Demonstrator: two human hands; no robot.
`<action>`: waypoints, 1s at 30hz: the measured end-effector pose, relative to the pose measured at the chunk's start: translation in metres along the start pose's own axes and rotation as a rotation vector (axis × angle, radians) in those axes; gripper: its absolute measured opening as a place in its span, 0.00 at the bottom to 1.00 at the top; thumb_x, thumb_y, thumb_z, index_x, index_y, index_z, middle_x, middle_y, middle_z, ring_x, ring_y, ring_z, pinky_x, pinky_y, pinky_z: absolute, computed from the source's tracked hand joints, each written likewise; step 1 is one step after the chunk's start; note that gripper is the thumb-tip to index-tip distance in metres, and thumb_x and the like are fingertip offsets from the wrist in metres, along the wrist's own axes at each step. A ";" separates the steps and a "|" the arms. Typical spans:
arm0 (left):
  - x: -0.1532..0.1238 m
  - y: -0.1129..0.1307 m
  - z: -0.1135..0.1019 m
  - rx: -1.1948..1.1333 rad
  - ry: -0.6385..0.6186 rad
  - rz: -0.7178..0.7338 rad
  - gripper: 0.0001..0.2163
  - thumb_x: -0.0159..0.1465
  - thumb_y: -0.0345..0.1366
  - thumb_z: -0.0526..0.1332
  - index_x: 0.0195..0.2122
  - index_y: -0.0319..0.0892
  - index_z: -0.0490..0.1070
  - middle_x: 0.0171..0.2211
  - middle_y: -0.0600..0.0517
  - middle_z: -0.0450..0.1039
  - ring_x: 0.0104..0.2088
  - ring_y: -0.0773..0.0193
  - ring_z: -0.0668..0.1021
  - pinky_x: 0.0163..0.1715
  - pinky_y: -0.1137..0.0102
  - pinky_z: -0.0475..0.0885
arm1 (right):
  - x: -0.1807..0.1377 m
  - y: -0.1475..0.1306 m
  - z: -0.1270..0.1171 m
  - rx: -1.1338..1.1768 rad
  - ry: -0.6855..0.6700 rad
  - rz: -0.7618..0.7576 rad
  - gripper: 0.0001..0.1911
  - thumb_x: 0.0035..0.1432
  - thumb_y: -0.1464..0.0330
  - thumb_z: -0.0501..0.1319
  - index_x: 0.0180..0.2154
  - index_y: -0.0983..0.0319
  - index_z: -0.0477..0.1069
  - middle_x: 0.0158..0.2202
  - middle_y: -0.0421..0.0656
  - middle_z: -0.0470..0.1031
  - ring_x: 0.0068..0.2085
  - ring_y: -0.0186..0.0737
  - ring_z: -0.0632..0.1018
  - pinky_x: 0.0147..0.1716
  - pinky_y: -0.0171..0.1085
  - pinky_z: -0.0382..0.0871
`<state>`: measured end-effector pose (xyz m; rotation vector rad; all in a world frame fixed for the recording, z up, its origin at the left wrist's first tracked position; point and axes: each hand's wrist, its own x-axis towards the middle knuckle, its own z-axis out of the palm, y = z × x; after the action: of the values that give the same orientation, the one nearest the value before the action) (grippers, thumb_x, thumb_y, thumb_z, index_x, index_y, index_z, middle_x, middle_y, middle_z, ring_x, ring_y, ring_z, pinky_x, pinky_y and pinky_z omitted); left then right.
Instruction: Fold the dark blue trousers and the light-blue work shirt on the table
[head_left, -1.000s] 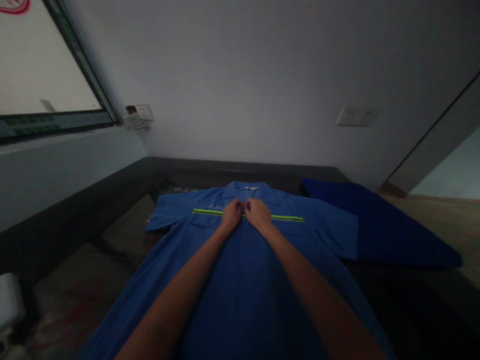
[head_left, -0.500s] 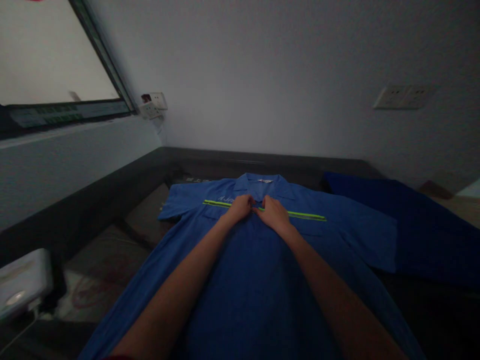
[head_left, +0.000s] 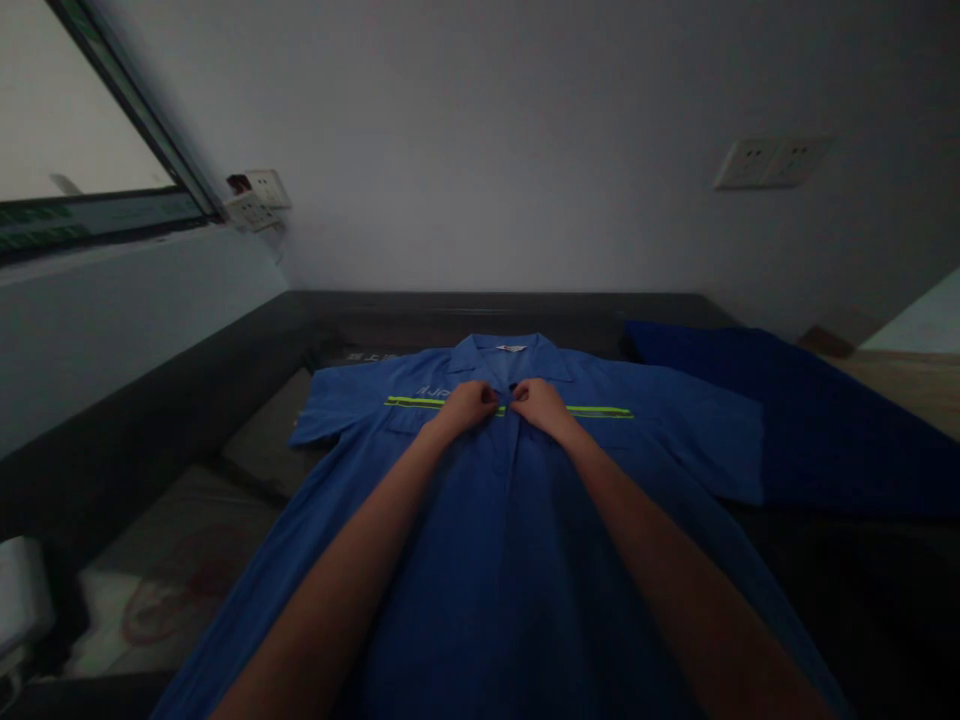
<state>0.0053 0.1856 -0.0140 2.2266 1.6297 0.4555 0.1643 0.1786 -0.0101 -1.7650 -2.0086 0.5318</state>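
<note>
A blue short-sleeved work shirt [head_left: 480,560] with a yellow-green chest stripe [head_left: 600,411] lies flat, front up, collar away from me. My left hand [head_left: 465,403] and my right hand [head_left: 541,404] sit side by side on the shirt's front placket just below the collar [head_left: 510,352]. Both hands have their fingers curled and pinched on the placket fabric at the stripe's level. What the fingertips grip is hidden under them.
A darker blue cloth [head_left: 810,420] lies to the right of the shirt. The dark surface [head_left: 255,450] runs to a raised dark ledge along the wall. Wall sockets [head_left: 769,160] hang at the right, another socket [head_left: 255,195] beside the window [head_left: 67,150]. A white object [head_left: 19,610] sits at the lower left.
My hands have stayed pinched together on the placket near the collar. The view has shifted a little as my head moved.
</note>
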 end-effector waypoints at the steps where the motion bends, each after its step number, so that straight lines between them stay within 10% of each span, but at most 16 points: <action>1: 0.000 0.000 0.000 -0.002 -0.001 -0.003 0.06 0.59 0.30 0.62 0.36 0.38 0.77 0.34 0.46 0.79 0.34 0.60 0.79 0.34 0.71 0.69 | 0.002 0.001 -0.001 0.019 -0.002 0.003 0.08 0.51 0.75 0.63 0.35 0.63 0.76 0.37 0.46 0.80 0.39 0.40 0.78 0.36 0.32 0.67; 30: -0.012 0.021 -0.003 0.089 0.130 0.070 0.05 0.61 0.29 0.58 0.35 0.41 0.74 0.33 0.49 0.77 0.33 0.61 0.76 0.32 0.72 0.65 | 0.010 0.009 -0.002 0.266 -0.041 -0.020 0.12 0.48 0.78 0.61 0.37 0.67 0.78 0.31 0.45 0.80 0.31 0.37 0.78 0.30 0.31 0.66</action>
<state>0.0184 0.1685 -0.0029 2.3704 1.6702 0.5674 0.1711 0.1895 -0.0129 -1.5836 -1.8801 0.7940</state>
